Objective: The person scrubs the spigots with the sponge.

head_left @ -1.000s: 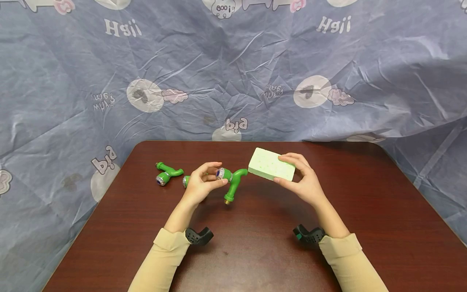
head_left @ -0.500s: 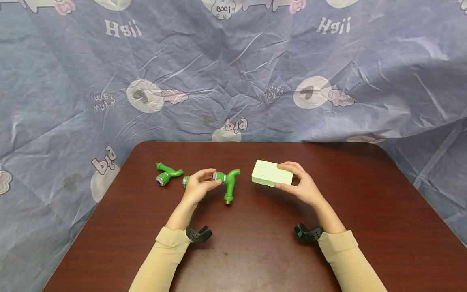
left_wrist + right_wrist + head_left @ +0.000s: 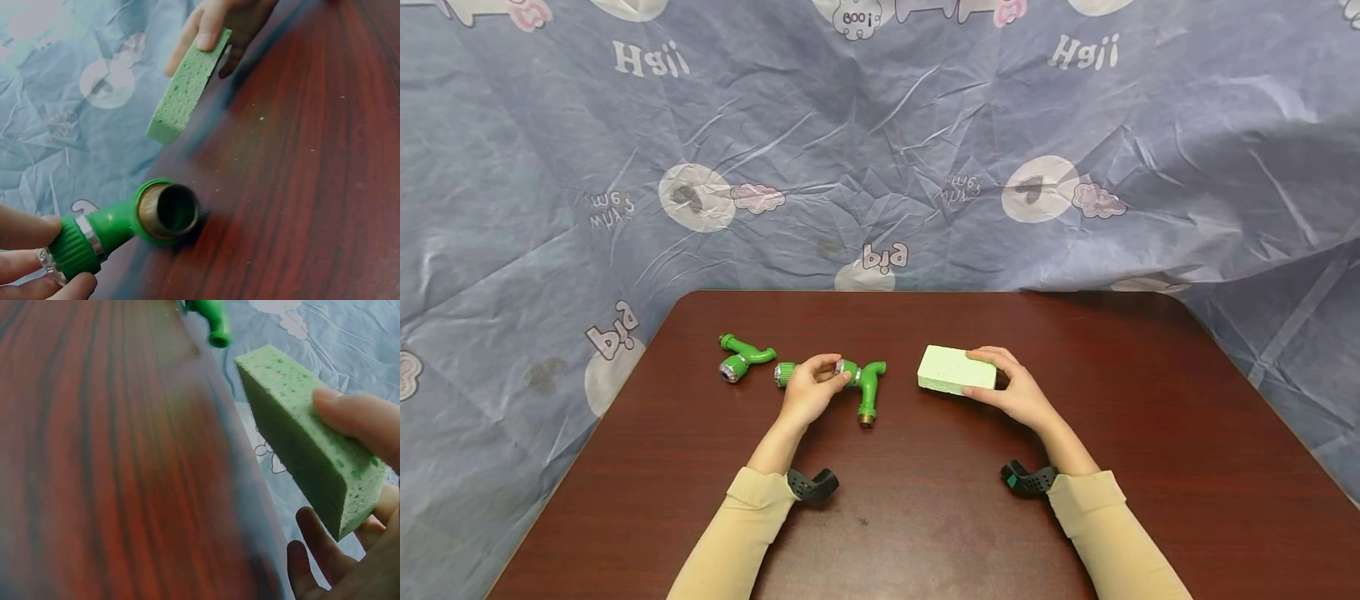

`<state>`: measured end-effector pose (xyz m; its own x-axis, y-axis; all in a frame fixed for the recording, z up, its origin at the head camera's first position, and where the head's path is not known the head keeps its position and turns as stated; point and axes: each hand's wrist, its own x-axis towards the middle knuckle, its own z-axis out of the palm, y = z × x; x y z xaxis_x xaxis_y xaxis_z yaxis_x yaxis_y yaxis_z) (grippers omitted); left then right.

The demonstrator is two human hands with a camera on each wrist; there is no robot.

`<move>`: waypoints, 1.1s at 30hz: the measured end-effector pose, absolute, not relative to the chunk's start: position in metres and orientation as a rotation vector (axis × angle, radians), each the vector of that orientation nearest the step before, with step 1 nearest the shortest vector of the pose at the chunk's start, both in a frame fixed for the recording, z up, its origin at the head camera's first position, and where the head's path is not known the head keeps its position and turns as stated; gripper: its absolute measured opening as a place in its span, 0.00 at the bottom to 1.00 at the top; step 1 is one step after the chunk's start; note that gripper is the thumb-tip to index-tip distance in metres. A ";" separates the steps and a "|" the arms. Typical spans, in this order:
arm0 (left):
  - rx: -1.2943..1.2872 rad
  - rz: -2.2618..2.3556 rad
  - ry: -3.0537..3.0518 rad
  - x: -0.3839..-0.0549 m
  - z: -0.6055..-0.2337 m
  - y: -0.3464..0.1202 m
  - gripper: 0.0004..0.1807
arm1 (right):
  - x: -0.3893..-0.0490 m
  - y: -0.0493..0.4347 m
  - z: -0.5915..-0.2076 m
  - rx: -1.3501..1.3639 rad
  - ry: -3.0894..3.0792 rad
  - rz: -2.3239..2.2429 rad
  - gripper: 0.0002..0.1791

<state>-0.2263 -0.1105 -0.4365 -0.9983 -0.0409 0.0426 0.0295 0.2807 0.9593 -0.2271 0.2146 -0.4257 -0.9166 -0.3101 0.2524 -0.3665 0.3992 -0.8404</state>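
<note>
My left hand (image 3: 807, 393) pinches a green faucet (image 3: 869, 385) by its ribbed knob. In the left wrist view the brass threaded end of the faucet (image 3: 165, 209) faces the camera, with thumb and fingers around the knob. To the right, my right hand (image 3: 1018, 392) grips a pale green sponge (image 3: 957, 369) by its right end. The right wrist view shows the speckled sponge (image 3: 312, 425) with the thumb on one face. A second green faucet (image 3: 785, 374) lies partly hidden behind my left hand.
Another green faucet (image 3: 745, 356) lies on the dark red-brown table (image 3: 910, 525) at the far left. A wrinkled grey-blue printed cloth (image 3: 880, 150) hangs behind the table. Each wrist wears a black strap mount.
Both hands have lowered toward the table, the left with its faucet and the right with the sponge. The faucet has shifted slightly left. Faucets on the table stay put.
</note>
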 end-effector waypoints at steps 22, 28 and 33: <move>-0.065 -1.379 -2.567 -0.226 -0.444 -0.105 0.20 | -0.248 0.228 -0.466 0.631 -2.639 1.440 0.33; -0.027 -1.426 -2.551 -0.226 -0.444 -0.106 0.19 | -0.240 0.221 -0.454 0.638 -2.643 1.439 0.33; 0.025 -1.515 -2.488 -0.226 -0.443 -0.108 0.18 | -0.230 0.215 -0.440 0.664 -2.624 1.455 0.32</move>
<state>-0.2260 -0.1076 -0.4432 -0.9738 -0.1323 0.1848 0.1035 0.4659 0.8788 -0.2303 0.2150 -0.4398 -0.9044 -0.3360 0.2629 -0.4010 0.4588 -0.7929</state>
